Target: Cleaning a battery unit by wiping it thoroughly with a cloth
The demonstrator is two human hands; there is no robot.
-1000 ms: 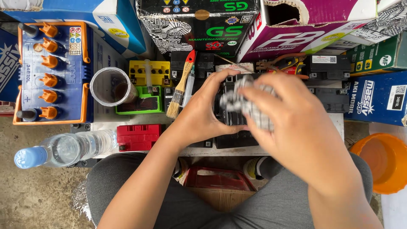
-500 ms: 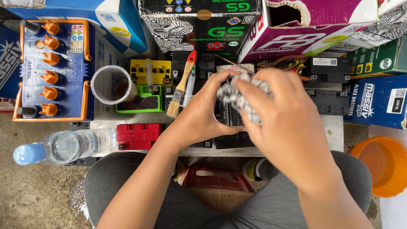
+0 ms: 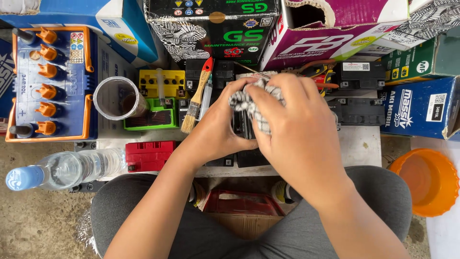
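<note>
Left hand [image 3: 218, 132]: wrapped around a small black boxy battery [image 3: 242, 125], gripping.
Right hand [image 3: 294, 127]: pressing a crumpled checked cloth [image 3: 249, 103] onto it.
Left of hands: bristly paintbrush [image 3: 194, 103], clear plastic cup [image 3: 115, 98], ribbed bottle [image 3: 67, 169].

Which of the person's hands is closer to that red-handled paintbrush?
The left. The left hand grips the small black battery just right of the paintbrush, almost beside its bristles. The right hand, pressing a checked cloth, lies farther right.
</note>
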